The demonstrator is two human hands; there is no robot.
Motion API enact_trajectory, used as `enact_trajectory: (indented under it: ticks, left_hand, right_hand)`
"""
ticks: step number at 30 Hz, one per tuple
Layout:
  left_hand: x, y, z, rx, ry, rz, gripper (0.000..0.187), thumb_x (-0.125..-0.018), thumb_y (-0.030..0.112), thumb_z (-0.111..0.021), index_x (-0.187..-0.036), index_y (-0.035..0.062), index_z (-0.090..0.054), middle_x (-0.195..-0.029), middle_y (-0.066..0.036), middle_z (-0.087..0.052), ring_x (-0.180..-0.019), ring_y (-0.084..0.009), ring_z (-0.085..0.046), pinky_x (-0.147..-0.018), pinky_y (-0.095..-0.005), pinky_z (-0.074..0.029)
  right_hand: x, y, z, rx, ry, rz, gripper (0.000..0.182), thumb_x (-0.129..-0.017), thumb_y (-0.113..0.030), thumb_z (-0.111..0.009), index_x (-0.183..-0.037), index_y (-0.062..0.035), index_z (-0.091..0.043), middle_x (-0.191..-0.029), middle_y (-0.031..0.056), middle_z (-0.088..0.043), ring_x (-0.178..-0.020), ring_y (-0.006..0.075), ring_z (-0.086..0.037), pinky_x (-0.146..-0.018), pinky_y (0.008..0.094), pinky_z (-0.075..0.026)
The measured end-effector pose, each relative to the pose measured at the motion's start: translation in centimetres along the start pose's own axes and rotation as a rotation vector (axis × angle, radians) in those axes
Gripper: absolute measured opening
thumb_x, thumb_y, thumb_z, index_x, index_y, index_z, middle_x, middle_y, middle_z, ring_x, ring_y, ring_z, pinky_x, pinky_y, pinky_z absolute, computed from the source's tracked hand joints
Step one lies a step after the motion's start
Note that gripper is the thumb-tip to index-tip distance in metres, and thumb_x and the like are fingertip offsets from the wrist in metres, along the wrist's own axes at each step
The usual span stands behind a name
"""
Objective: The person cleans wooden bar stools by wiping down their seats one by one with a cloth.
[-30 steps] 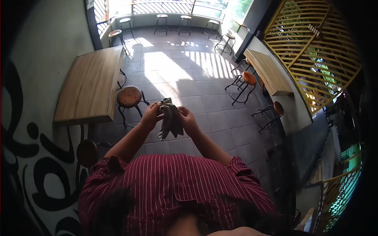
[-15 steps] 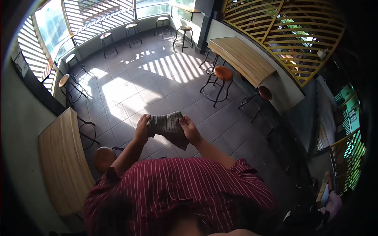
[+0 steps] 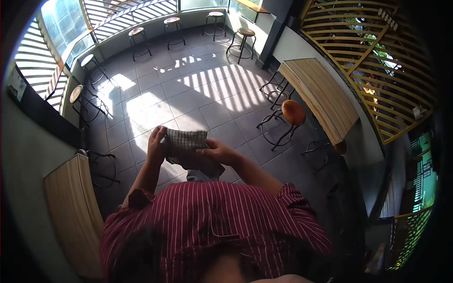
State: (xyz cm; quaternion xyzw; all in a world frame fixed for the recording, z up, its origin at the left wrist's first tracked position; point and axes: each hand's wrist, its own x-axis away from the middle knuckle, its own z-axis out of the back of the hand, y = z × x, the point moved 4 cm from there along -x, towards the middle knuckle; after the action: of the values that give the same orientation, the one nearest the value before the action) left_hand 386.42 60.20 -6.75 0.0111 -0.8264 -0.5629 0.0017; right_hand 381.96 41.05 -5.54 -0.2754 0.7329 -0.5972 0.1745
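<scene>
Cloth point(image 3: 185, 140): grey, dark-checked, drooping | your left hand point(image 3: 157, 145), right hand point(image 3: 219, 152): fingers gripping its sides | right grip lower than before

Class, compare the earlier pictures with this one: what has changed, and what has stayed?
The grey checked fabric cloth, bunched a second ago, is now opened wider, its checked side showing. The camera's view has shifted, so the far round dark-legged stools appear further left. The bare left hand and right hand stay on the cloth.
</scene>
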Motion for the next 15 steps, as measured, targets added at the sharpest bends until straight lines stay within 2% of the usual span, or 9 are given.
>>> enact_trajectory:
  ticks: [4, 5, 7, 8, 9, 11, 13, 14, 15]
  left_hand:
    - [-10.9, 2.6, -2.4, 0.046, -0.331, 0.096, 0.017, -0.086, 0.023, -0.046, -0.08, 0.007, -0.049, -0.07, 0.003, -0.045, -0.066, -0.0063, -0.045, -0.06, -0.0188, -0.037]
    - [-14.1, 1.4, -2.2, 0.049, -0.325, 0.096, 0.017, -0.086, 0.023, -0.046, -0.08, 0.007, -0.049, -0.07, 0.003, -0.045, -0.066, -0.0063, -0.045, -0.06, -0.0188, -0.037]
    - [-20.1, -0.8, -3.2, 0.255, -0.694, 0.032, 0.02, -0.084, 0.027, -0.048, -0.088, 0.0072, -0.052, -0.077, 0.001, -0.052, -0.073, -0.0102, -0.05, -0.068, -0.0247, -0.042]
    - [-22.0, -1.6, -3.5, 0.255, -0.687, 0.032, 0.02, -0.084, 0.027, -0.048, -0.088, 0.0072, -0.052, -0.077, 0.001, -0.052, -0.073, -0.0102, -0.05, -0.068, -0.0247, -0.042]
    - [-22.3, -2.4, -5.5, 0.398, -0.672, 0.228, 0.034, -0.082, 0.036, -0.046, -0.1, 0.0072, -0.046, -0.092, -0.003, -0.05, -0.085, -0.0145, -0.049, -0.075, -0.0285, -0.04]
    - [-23.3, -3.9, -10.0, 0.677, -0.631, 0.607, 0.068, -0.078, 0.055, -0.044, -0.126, 0.0072, -0.034, -0.121, -0.009, -0.045, -0.109, -0.0229, -0.045, -0.091, -0.0363, -0.037]
    - [-25.6, -6.1, -11.6, 0.621, -0.665, 0.495, 0.078, -0.074, 0.066, -0.034, -0.128, 0.0094, -0.032, -0.126, -0.01, -0.039, -0.113, -0.0253, -0.041, -0.093, -0.0406, -0.034]
    - [-27.7, -8.1, -12.1, 0.705, -0.609, 0.546, 0.082, -0.072, 0.07, -0.032, -0.128, 0.0115, -0.031, -0.128, -0.009, -0.037, -0.115, -0.0269, -0.038, -0.095, -0.0415, -0.032]
    - [-28.4, -7.3, -13.6, 0.798, -0.738, 0.731, 0.087, -0.069, 0.073, -0.031, -0.129, 0.0095, -0.029, -0.128, -0.011, -0.036, -0.116, -0.0279, -0.037, -0.096, -0.0423, -0.03]
  right_hand:
    - [-5.9, -5.0, 4.1, -0.127, -0.027, 0.058, 0.034, -0.083, -0.013, -0.051, -0.114, 0.0009, -0.045, -0.105, 0.0091, -0.053, -0.096, 0.0144, -0.049, -0.084, 0.0289, -0.04]
    - [-7.0, -6.1, 5.3, -0.126, -0.031, 0.052, 0.034, -0.083, -0.013, -0.051, -0.114, 0.0009, -0.045, -0.105, 0.0091, -0.053, -0.096, 0.0144, -0.049, -0.084, 0.0289, -0.04]
    - [-9.9, -8.2, 8.5, -0.38, 0.029, 0.049, 0.034, -0.083, -0.013, -0.049, -0.114, 0.0007, -0.044, -0.1, 0.0078, -0.054, -0.091, 0.014, -0.051, -0.079, 0.0282, -0.043]
    - [-11.5, -8.1, 10.6, -0.454, 0.08, 0.072, 0.032, -0.084, -0.014, -0.048, -0.112, 0.0, -0.044, -0.095, 0.0071, -0.055, -0.085, 0.0146, -0.055, -0.074, 0.0277, -0.046]
    - [-12.5, -8.2, 12.1, -0.462, 0.08, 0.064, 0.032, -0.084, -0.014, -0.048, -0.112, 0.0, -0.044, -0.095, 0.0071, -0.055, -0.085, 0.0146, -0.055, -0.074, 0.0277, -0.046]
    - [-14.6, -9.2, 16.5, -0.627, 0.249, 0.105, 0.029, -0.085, -0.017, -0.047, -0.108, -0.0002, -0.046, -0.091, 0.0077, -0.056, -0.08, 0.0149, -0.057, -0.07, 0.0279, -0.047]
    - [-15.5, -10.2, 20.1, -0.631, 0.413, 0.142, 0.031, -0.087, -0.021, -0.043, -0.106, 0.0023, -0.046, -0.091, 0.0092, -0.057, -0.078, 0.0157, -0.058, -0.069, 0.0281, -0.048]
    - [-15.9, -10.0, 22.3, -0.585, 0.475, 0.161, 0.032, -0.087, -0.022, -0.043, -0.107, 0.0031, -0.046, -0.092, 0.0103, -0.057, -0.08, 0.0164, -0.058, -0.07, 0.0284, -0.048]
    - [-16.2, -9.8, 24.7, -0.539, 0.536, 0.18, 0.034, -0.087, -0.022, -0.043, -0.108, 0.004, -0.045, -0.094, 0.0114, -0.057, -0.082, 0.017, -0.058, -0.072, 0.0287, -0.047]
